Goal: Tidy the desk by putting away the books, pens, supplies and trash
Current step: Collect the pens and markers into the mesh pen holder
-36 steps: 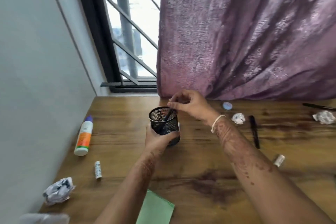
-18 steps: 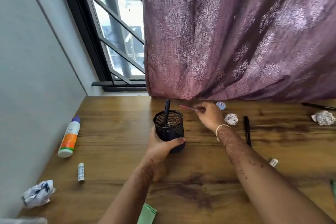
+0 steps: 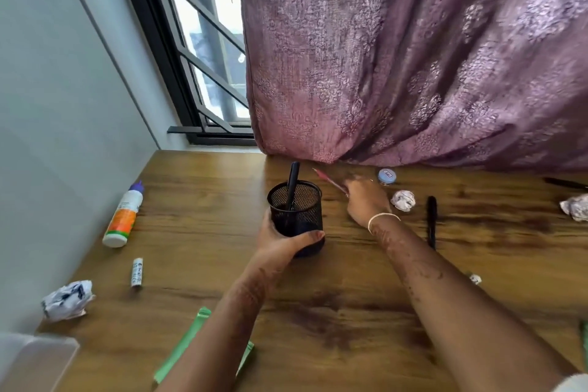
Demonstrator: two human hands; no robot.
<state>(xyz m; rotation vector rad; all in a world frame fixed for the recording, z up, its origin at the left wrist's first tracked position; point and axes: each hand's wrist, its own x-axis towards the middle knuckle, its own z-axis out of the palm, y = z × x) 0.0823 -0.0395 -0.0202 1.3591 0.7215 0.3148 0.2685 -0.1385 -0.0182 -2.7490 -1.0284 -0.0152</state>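
My left hand (image 3: 280, 240) grips a black mesh pen cup (image 3: 297, 212) standing on the wooden desk (image 3: 350, 312). A black pen (image 3: 292, 188) stands inside the cup. Just right of the cup, my right hand (image 3: 362, 200) pinches a thin red pencil (image 3: 327, 180) whose tip points up and left toward the cup's rim. Another black pen (image 3: 431, 221) lies on the desk right of my right wrist. A crumpled paper ball (image 3: 403, 200) sits between them.
A glue bottle (image 3: 124, 216) and a small white stick (image 3: 137, 272) lie at the left by the wall, with crumpled paper (image 3: 66, 299) nearer me. A green book (image 3: 187, 344) lies under my left forearm. A small blue jar (image 3: 386, 176), more paper (image 3: 576, 207) and a curtain (image 3: 413, 57) sit behind.
A second ago my right hand was at the cup's rim lowering the black pen in. It then moved right and picked up the red pencil. The view shifted slightly.
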